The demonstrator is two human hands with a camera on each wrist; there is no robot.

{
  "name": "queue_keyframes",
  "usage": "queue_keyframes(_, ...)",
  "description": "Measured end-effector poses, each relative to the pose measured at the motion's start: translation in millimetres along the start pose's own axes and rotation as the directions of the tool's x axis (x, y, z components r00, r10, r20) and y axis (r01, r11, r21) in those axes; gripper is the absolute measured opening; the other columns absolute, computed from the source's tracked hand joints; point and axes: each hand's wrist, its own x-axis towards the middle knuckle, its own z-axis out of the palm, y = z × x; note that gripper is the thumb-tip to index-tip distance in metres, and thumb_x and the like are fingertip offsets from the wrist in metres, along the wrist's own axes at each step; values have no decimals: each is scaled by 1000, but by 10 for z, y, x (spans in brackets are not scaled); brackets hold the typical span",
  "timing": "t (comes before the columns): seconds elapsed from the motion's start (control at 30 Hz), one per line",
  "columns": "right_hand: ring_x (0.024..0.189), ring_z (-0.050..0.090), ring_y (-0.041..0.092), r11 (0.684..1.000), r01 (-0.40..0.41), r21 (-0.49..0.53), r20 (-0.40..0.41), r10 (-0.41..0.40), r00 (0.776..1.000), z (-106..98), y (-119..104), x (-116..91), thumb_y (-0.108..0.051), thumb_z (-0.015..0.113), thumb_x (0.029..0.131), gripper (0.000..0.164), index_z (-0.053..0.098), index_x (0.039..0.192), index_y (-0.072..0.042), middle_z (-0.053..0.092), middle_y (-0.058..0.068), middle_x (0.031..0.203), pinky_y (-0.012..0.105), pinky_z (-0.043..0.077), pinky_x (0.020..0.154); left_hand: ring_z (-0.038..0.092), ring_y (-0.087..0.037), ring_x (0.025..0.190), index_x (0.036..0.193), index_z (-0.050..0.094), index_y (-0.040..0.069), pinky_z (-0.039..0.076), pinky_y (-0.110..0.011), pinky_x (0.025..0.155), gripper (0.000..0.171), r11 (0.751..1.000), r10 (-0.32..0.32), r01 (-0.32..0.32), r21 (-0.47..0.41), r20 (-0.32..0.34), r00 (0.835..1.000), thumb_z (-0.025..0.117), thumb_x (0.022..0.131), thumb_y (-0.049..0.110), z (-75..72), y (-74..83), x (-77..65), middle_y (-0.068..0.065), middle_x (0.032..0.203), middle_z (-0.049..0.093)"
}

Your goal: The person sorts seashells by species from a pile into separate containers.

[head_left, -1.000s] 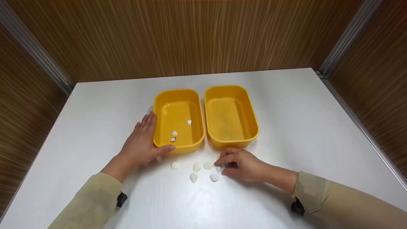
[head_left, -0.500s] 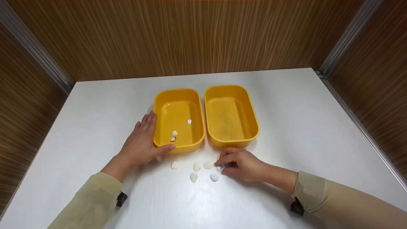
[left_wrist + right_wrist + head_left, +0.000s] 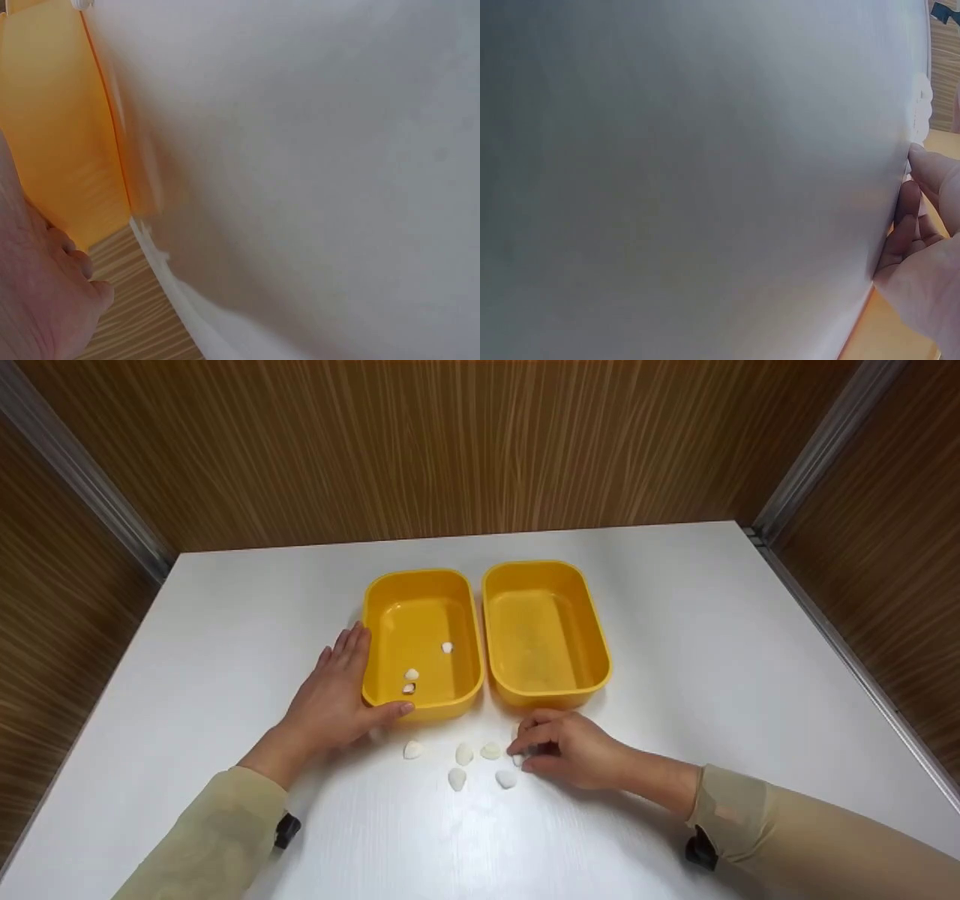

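My left hand (image 3: 334,697) lies with straight fingers along the left side of a yellow bin (image 3: 424,711), its thumb at the near rim. Three small white shells lie on that bin's floor, one of them a shell (image 3: 447,647) towards the right side. In front of a second yellow bin (image 3: 551,699), my right hand (image 3: 577,750) is low at the table, pinching a small white shell (image 3: 518,760) between thumb and fingers. Part of that shell is hidden by the fingertips. Several more white shells, such as one shell (image 3: 505,778), are scattered to its left.
The two bins stand side by side on a white table (image 3: 750,697), a narrow gap between them. Wood-grain panels (image 3: 480,450) rise behind and at both sides. Another shell (image 3: 412,749) lies just below the left thumb.
The right thumb and fingertips have shifted very slightly, and the shell between them has moved a little to the right. The left hand and both bins have stayed in place.
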Motion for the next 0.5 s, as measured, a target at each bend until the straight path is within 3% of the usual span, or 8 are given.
queue_keyframes(0.27, 91, 64, 19, 1000, 24, -2, -19, -24, 1000, 7, 3, -8, -5, 81, 94, 12, 82, 105, -12, 70, 1, 102, 28, 57, 79, 3, -33, 164, 169, -2, 3, 4, -55, 131, 130, 1000, 4, -4, 2, -5, 1000, 58, 88, 84, 7, 0, 2, -16, 178, 2)
queue_keyframes(0.5, 93, 62, 19, 1000, -10, -12, 4, 10, 1000, -1, -36, -3, -4, 80, 94, 12, 78, 101, -13, 69, 0, 102, 30, 55, 82, 3, -33, 164, 170, 0, 3, 4, -55, 131, 127, 1000, 1, -1, 2, -9, 1000, 60, 90, 81, 9, 3, -4, -16, 178, 3)
